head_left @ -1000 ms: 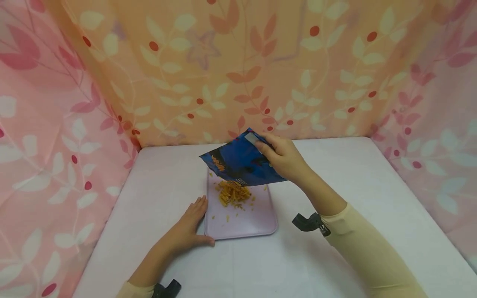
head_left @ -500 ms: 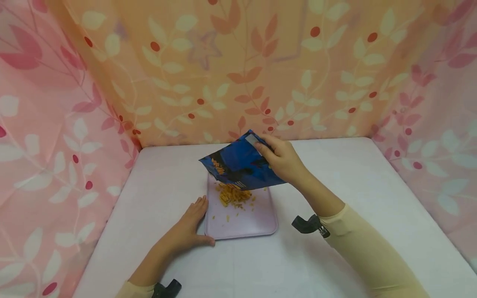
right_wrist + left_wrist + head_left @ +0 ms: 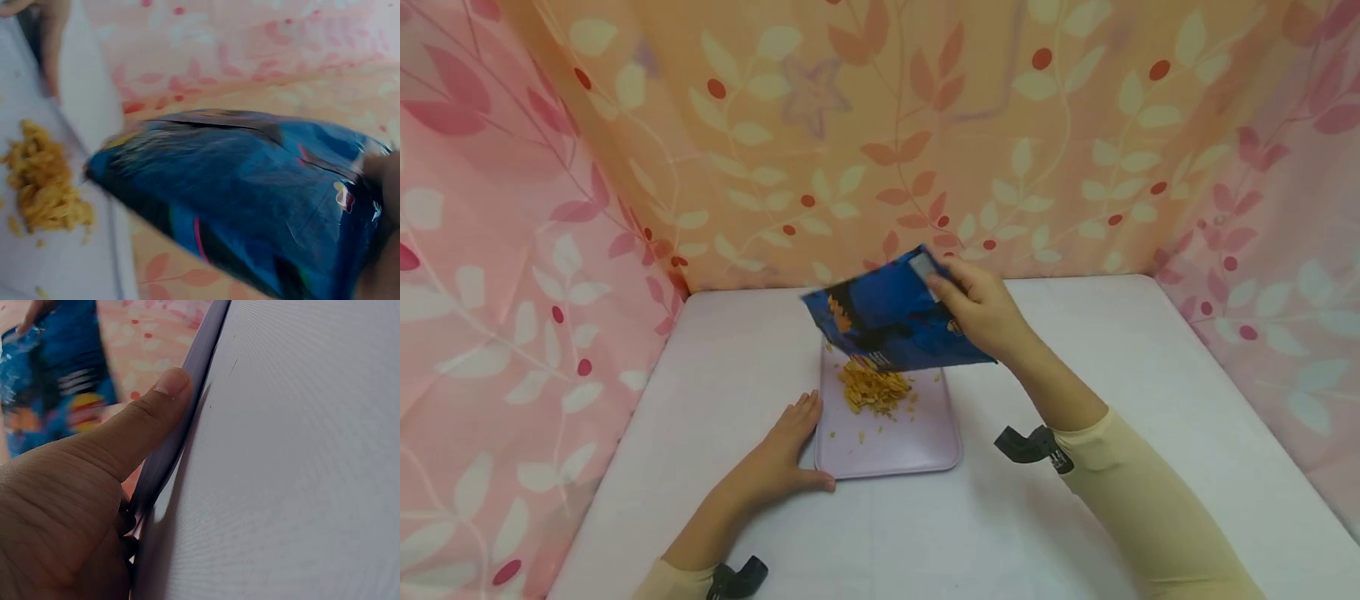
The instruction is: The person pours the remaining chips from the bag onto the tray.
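Note:
My right hand (image 3: 981,308) grips one end of a blue snack bag (image 3: 887,312), thumb on the near face. The bag is tilted, its other end pointing left and down over a pale purple tray (image 3: 902,458). On the tray lies a heap of yellow snack pieces (image 3: 874,390), with a few crumbs scattered round it; the bag hides part of the tray's far end. In the right wrist view the bag (image 3: 237,181) spans the middle, the heap (image 3: 47,181) at left. My left hand (image 3: 782,454) touches the tray's left edge with straight fingers, thumb by the near corner.
The tray stands on a table with a white cover (image 3: 730,350). Floral cloth (image 3: 895,142) hangs behind and along both sides of the table. A black wrist camera mount (image 3: 1030,446) sticks out from the right sleeve.
The bag has shifted slightly right and up in my right hand over the last half second. The heap shows a little more from under it. My left hand stays at the tray.

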`<state>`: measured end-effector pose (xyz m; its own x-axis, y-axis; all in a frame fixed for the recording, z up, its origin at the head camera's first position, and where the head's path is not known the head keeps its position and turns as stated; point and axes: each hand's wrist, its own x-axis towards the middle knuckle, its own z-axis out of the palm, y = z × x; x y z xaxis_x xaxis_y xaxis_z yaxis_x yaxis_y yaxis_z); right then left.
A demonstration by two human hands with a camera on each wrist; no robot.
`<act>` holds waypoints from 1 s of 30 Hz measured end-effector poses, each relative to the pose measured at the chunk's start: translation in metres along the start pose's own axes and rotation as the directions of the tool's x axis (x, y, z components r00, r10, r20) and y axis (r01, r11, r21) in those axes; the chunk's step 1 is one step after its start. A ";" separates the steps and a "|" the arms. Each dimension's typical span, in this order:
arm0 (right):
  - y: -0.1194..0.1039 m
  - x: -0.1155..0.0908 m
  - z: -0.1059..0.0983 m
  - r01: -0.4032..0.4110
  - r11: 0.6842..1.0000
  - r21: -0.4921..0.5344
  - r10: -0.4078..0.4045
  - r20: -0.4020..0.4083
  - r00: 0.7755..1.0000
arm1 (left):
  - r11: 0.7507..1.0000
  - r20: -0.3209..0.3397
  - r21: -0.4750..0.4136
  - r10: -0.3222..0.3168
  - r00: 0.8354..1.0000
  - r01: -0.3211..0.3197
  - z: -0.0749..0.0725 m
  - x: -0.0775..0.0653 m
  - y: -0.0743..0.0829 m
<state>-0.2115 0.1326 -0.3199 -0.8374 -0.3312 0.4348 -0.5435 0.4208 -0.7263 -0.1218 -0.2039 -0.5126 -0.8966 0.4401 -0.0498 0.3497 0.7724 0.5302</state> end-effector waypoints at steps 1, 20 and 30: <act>0.002 0.000 0.003 -0.002 1.000 -0.015 0.003 0.030 1.000 | 1.000 -0.005 0.004 0.003 1.000 -0.003 0.000 0.000 -0.001; 0.004 -0.005 -0.003 -0.005 0.998 0.066 0.009 -0.059 0.998 | 1.000 -0.002 -0.001 -0.007 1.000 0.007 0.000 -0.002 -0.001; -0.012 -0.008 -0.010 0.030 0.999 0.015 -0.029 -0.047 0.998 | 1.000 -0.006 0.002 -0.019 1.000 0.019 -0.002 -0.004 0.000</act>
<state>-0.1990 0.1388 -0.3094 -0.8228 -0.3035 0.4805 -0.5676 0.3976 -0.7209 -0.1189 -0.2059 -0.5108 -0.9044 0.4230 -0.0549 0.3334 0.7813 0.5277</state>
